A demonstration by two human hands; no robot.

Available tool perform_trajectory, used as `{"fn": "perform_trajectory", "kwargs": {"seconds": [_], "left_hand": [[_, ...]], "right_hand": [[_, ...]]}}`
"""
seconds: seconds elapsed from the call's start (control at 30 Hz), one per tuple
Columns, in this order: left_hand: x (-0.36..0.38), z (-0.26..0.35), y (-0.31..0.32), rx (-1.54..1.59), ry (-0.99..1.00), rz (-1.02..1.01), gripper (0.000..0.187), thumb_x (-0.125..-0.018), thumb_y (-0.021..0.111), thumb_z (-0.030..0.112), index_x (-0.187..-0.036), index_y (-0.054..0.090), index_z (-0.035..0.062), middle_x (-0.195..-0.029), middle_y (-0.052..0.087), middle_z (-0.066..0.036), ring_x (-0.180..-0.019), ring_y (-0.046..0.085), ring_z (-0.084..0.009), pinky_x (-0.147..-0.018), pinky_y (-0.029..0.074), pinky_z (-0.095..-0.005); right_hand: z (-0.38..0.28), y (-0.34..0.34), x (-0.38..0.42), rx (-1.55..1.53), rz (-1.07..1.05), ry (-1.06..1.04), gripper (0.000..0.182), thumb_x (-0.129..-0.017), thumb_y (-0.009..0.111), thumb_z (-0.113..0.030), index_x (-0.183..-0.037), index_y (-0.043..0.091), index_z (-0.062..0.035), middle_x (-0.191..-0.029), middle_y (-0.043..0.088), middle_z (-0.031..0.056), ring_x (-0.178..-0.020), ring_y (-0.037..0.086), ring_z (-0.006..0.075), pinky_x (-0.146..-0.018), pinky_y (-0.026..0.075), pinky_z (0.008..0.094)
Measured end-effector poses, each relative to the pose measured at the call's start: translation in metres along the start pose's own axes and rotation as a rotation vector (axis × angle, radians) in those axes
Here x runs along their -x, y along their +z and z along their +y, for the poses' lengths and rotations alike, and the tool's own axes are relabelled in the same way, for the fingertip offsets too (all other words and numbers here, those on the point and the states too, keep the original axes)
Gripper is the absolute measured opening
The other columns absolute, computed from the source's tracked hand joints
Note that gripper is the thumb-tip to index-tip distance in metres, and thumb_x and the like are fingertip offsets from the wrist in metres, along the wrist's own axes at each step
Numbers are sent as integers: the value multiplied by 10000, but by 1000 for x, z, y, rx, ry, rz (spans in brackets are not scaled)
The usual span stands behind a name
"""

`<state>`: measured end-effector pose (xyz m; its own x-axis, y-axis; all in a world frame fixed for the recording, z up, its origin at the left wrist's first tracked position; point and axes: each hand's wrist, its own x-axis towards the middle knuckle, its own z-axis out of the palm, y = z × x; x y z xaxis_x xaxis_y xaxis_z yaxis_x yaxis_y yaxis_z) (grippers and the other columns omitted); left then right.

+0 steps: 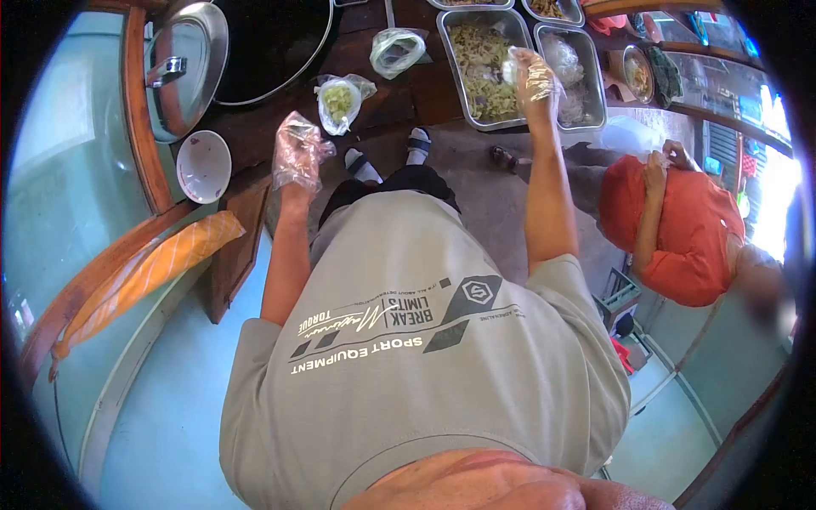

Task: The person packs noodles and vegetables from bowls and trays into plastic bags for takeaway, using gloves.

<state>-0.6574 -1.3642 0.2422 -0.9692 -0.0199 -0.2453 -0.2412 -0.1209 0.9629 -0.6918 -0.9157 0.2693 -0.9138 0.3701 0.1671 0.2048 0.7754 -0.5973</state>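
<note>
Glass-sided stall, dark wooden counter [416, 93] up front. Black pot [272, 42] at left, metal lid [189, 76] upright beside it, white bowl [204, 167] near the counter edge. Person in a red shirt [671, 229] off to the right.

Right hand [537, 81]: clear plastic glove, over the right rim of the metal tray [501, 126] of chopped greens [489, 85]. Fingers bunched; whitish patch at the tips, food or glove film, can't tell. Left hand [297, 153]: gloved too, fingers curled, grip hidden by crumpled plastic, can't tell. Just beside the bag-lined bowl [338, 127], greens inside, contact unclear.

For clean handling, judging from here: pinch small and loose, fingertips down, wrist above the rim. Shake off stray bits over the tray, not over the neighbouring tray [582, 126] with its clear bags [561, 59]. Steady the bag-lined bowl from outside, bag mouth folded outward. Watch for baggy glove tips: likely to snag food or drag plastic.
</note>
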Motion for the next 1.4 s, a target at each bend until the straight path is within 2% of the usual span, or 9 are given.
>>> {"fn": "perform_trajectory", "kwargs": {"seconds": [0.1,0.3,0.63,0.8,0.93,1.03,1.07,1.17,1.4], "left_hand": [[8,35,5,-380,206,49,466,-970,625,84,-1405,465,34,-1135,595,-108,-909,616,-160,-751,563,-308],[-49,98,63,-1002,804,-54,521,-951,681,189,-1409,486,39,-1213,635,-192,-1040,657,-294,-903,545,-402],[-132,59,143,-1416,540,-433,579,-954,601,334,-1476,459,129,-1403,573,-160,-1279,559,-320,-1093,436,-414],[-149,48,154,-1388,401,-415,501,-956,522,259,-1450,486,187,-1362,604,-155,-1232,591,-332,-1064,460,-431],[-153,47,153,-1335,436,-356,456,-929,493,200,-1380,550,173,-1292,645,-158,-1158,629,-358,-1014,494,-450],[-138,71,150,-1367,353,-393,448,-924,497,198,-1368,556,166,-1272,651,-169,-1143,634,-360,-1004,499,-451],[-133,77,149,-1380,324,-413,447,-924,497,198,-1365,556,164,-1264,653,-173,-1137,637,-360,-1000,501,-451],[-124,86,147,-1437,276,-426,437,-918,504,191,-1350,559,159,-1238,660,-185,-1121,642,-362,-999,500,-453],[-125,79,143,-1448,274,-404,416,-913,519,188,-1325,565,153,-1199,671,-194,-1116,642,-367,-996,497,-461]], "right_hand": [[-4,-6,-4,274,-4,-327,298,-998,502,-261,-1153,704,-108,-1041,724,176,-962,699,323,-913,534,438],[5,26,-25,574,-379,-208,329,-976,483,-189,-1240,635,-64,-1264,627,211,-1105,622,416,-963,503,478],[-7,-13,13,495,-622,-225,550,-889,629,-154,-1424,507,-120,-1466,490,187,-1321,492,397,-1092,441,457],[-9,11,4,581,-589,-152,398,-876,614,-137,-1272,600,-110,-1288,603,184,-1204,575,373,-1021,483,462],[2,13,-6,89,-474,-1,371,-884,658,-270,-1226,674,-127,-1152,694,171,-1114,649,336,-984,502,419],[46,17,-13,-98,-413,-222,404,-895,672,-319,-1257,677,-139,-1287,651,164,-1220,596,343,-1039,474,406],[60,13,-23,311,-409,-843,485,-908,676,-316,-1358,606,-150,-1426,556,165,-1320,519,327,-1095,438,394],[23,-2,-6,169,-541,-426,566,-912,669,-238,-1451,507,-179,-1520,456,155,-1380,453,317,-1131,408,401],[4,34,0,181,-432,-415,487,-820,660,-101,-1302,611,-146,-1230,618,161,-1171,589,347,-996,501,447]]}}
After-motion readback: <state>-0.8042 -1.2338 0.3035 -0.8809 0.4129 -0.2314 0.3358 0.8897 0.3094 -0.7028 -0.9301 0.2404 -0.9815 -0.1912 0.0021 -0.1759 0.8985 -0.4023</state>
